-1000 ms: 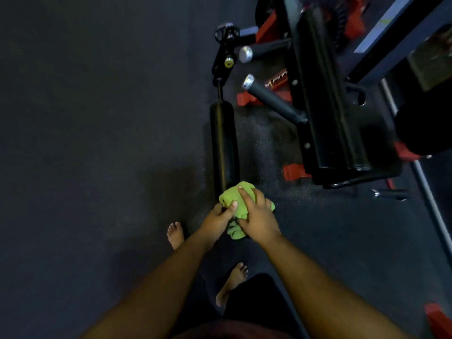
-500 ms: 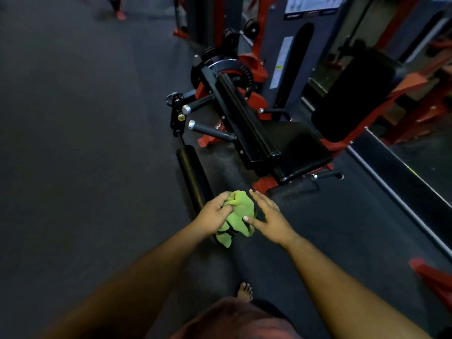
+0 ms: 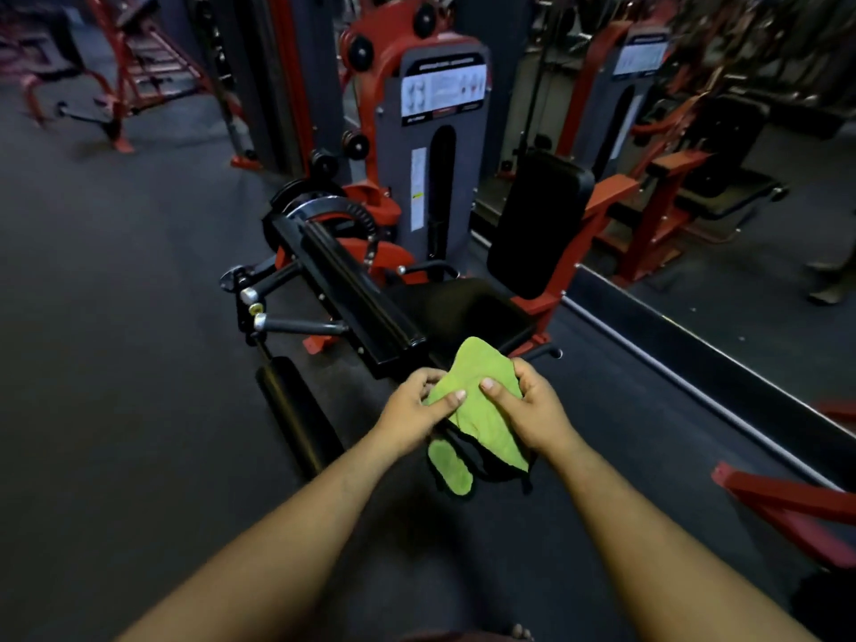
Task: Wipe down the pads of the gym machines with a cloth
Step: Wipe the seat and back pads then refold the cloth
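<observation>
Both hands hold a green cloth (image 3: 477, 400) in the air in front of the person — the left hand (image 3: 412, 410) pinches its left edge, the right hand (image 3: 532, 410) grips its right side, thumbs on top. Part of the cloth hangs below the hands. Beyond it stands a red and black leg machine (image 3: 417, 201) with a black seat pad (image 3: 468, 308) and an upright back pad (image 3: 539, 224). A black roller pad (image 3: 296, 414) lies low at the left, near the dark floor (image 3: 116, 363).
</observation>
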`<state>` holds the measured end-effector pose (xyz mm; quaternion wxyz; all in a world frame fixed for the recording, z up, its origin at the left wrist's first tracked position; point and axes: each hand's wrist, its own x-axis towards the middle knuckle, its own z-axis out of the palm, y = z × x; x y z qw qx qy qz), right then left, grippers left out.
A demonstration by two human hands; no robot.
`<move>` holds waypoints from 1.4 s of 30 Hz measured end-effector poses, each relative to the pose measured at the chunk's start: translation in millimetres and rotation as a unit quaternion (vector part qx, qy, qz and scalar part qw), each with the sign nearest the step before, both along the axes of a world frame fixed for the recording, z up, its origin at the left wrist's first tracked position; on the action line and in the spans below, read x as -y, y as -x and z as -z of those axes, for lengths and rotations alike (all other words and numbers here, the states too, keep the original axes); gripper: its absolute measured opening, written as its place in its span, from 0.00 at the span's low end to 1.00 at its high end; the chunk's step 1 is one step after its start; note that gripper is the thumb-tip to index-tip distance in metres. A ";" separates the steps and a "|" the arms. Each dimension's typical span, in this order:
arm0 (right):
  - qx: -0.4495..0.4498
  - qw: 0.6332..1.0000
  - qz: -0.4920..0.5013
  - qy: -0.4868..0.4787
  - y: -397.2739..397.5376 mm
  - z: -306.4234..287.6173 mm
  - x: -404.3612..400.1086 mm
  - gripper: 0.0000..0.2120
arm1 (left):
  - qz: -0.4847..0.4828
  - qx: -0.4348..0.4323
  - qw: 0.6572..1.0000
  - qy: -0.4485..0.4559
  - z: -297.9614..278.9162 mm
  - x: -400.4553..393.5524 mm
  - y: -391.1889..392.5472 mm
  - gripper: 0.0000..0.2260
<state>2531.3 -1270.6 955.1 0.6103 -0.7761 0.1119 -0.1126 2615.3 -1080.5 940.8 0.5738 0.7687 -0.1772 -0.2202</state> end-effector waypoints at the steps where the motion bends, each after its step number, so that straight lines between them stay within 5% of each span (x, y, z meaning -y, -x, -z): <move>1: 0.002 1.000 0.008 -0.004 0.9 0.3 14.0 0.09 | 0.016 -0.040 0.999 0.019 -5.4 13.5 -2.1 0.18; 8: -0.034 0.995 0.086 0.029 9.9 -1.8 131.3 0.15 | 0.055 -0.046 0.995 0.070 -34.1 114.8 -23.8 0.07; 12: -0.076 0.965 0.106 0.225 2.0 2.9 189.0 0.27 | 0.106 0.020 0.993 0.046 -44.4 181.9 -32.4 0.04; 17: -0.038 0.959 -0.076 0.271 -27.7 -30.1 238.1 0.47 | 0.243 0.148 0.957 -0.051 -68.6 245.0 -57.9 0.10; 22: -0.030 0.984 -0.096 0.144 -67.7 -46.8 266.2 0.11 | 0.242 0.194 0.950 -0.034 -83.8 278.1 -113.3 0.16; 25: -0.012 0.995 -0.050 0.080 -89.4 -48.9 278.3 0.08 | 0.255 0.110 0.959 -0.055 -58.9 278.1 -149.1 0.23; 30: -0.045 0.993 0.057 0.091 -117.4 -58.3 296.4 0.12 | 0.251 0.014 0.967 -0.026 -56.1 297.0 -204.0 0.08; 34: -0.152 0.988 -0.025 0.022 -120.5 -55.9 324.4 0.19 | 0.254 -0.046 0.964 0.070 -109.6 327.2 -239.2 0.04; 38: -0.023 0.988 0.052 -0.143 -137.0 -66.7 329.5 0.15 | 0.200 -0.283 0.910 0.227 -107.7 334.4 -262.9 0.35; 42: 0.011 0.958 0.131 -0.256 -173.0 -79.2 343.3 0.13 | 0.190 -0.384 0.856 0.290 -54.5 351.3 -239.8 0.52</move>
